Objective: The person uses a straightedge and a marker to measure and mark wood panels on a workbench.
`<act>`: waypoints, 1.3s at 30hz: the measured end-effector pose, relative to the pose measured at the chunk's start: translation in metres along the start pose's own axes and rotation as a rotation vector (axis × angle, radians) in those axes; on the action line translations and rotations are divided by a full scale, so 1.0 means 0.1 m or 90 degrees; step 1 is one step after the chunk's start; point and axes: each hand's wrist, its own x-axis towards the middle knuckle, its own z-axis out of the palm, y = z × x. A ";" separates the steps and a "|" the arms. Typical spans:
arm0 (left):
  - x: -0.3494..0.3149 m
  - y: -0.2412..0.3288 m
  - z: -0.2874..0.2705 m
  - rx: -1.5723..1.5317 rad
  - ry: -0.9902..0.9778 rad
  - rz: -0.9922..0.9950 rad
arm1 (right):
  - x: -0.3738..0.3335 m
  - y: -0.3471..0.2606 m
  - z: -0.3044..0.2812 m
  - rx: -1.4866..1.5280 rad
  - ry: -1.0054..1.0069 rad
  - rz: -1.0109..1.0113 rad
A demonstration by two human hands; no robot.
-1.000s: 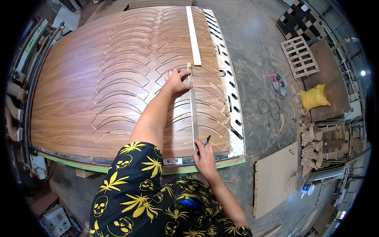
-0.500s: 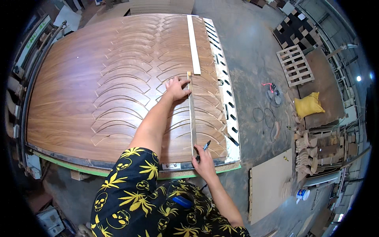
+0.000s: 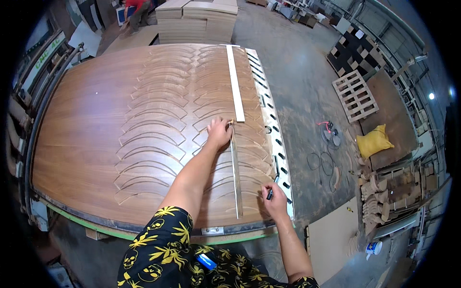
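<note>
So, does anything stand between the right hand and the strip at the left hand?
Nothing visible; only grooved brown panel shows between the right hand, holding a marker, and the narrow strip. The left hand is at the strip's far end.

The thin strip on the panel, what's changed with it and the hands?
The right hand let go of the near end of the thin strip and moved right, still holding the pen. The left hand shifted toward the strip's far end. The white strip lies near that end as before.

A dusty grey floor [image 3: 293,91] runs past stacked boards [image 3: 197,24], a slatted wooden pallet [image 3: 356,96] and a yellow sack [image 3: 374,142]; a lamp [image 3: 431,96] glows at right.
</note>
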 end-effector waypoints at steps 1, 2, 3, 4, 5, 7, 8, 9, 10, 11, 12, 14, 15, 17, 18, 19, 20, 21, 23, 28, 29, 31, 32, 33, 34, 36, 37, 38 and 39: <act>-0.01 -0.01 0.01 0.003 0.005 0.004 | 0.16 -0.01 -0.03 -0.040 -0.006 -0.022; -0.03 -0.01 0.02 -0.001 0.021 0.011 | 0.34 -0.04 -0.06 0.002 -0.004 -0.035; -0.01 0.02 0.02 -0.007 0.040 0.020 | 0.52 -0.08 -0.09 0.003 0.003 -0.042; -0.05 0.02 0.02 0.003 0.039 0.016 | 0.64 -0.11 -0.07 0.024 0.008 -0.035; -0.04 0.05 0.02 0.005 0.073 0.032 | 0.80 -0.09 -0.05 0.046 0.012 -0.028; -0.07 0.12 -0.02 0.018 0.104 0.063 | 1.07 0.01 0.04 0.038 -0.001 -0.013; -0.10 0.10 0.00 0.025 0.100 0.064 | 1.21 0.01 0.13 0.049 0.008 -0.011; -0.12 0.02 -0.03 0.032 0.106 0.066 | 1.38 -0.02 0.25 0.064 0.018 -0.018; -0.13 0.01 -0.03 0.032 0.107 0.072 | 1.50 0.02 0.36 0.096 0.017 -0.023; -0.11 0.00 -0.03 0.038 0.105 0.076 | 1.63 0.03 0.46 0.102 0.022 -0.021; -0.13 0.00 -0.05 0.046 0.091 0.074 | 1.75 0.01 0.57 0.098 0.011 -0.012; -0.14 0.03 -0.01 0.057 0.080 0.079 | 1.97 0.07 0.76 0.094 0.001 0.005; -0.14 0.04 -0.05 0.065 0.079 0.077 | 2.08 0.09 0.89 0.097 0.017 -0.006; -0.11 0.09 -0.03 0.087 0.058 0.074 | 2.29 0.15 1.06 0.097 0.037 -0.012; -0.11 0.09 -0.04 0.095 0.055 0.078 | 2.38 0.16 1.17 0.098 0.064 -0.002; -0.12 0.10 -0.04 0.099 0.051 0.074 | 2.44 0.18 1.25 0.096 0.090 0.009; -0.12 0.10 -0.04 0.104 0.053 0.069 | 2.50 0.21 1.36 0.100 0.106 0.011; -0.12 0.10 -0.05 0.109 0.056 0.064 | 2.54 0.21 1.44 0.102 0.102 0.013; -0.13 0.11 -0.05 0.108 0.051 0.063 | 2.62 0.20 1.58 0.092 0.102 0.048; -0.11 0.12 -0.04 0.120 0.053 0.071 | 2.70 0.21 1.72 0.060 0.074 0.059; -0.12 0.13 -0.03 0.120 0.054 0.066 | 2.69 0.23 1.73 0.038 0.077 0.065; -0.11 0.14 -0.04 0.134 0.042 0.064 | 2.70 0.22 1.73 0.012 0.078 0.062; -0.11 0.14 -0.04 0.132 0.046 0.060 | 2.70 0.22 1.72 0.016 0.073 0.067; -0.11 0.14 -0.05 0.133 0.045 0.063 | 2.69 0.21 1.72 0.021 0.069 0.073; -0.11 0.14 -0.05 0.134 0.043 0.066 | 2.69 0.21 1.72 0.016 0.069 0.068; -0.11 0.14 -0.05 0.131 0.041 0.063 | 2.70 0.22 1.73 0.018 0.069 0.063; -0.11 0.15 -0.04 0.129 0.037 0.064 | 2.71 0.23 1.73 0.019 0.071 0.060; -0.11 0.15 -0.05 0.128 0.039 0.063 | 2.71 0.24 1.73 0.019 0.070 0.058; -0.11 0.15 -0.05 0.128 0.038 0.063 | 2.72 0.24 1.74 0.018 0.072 0.058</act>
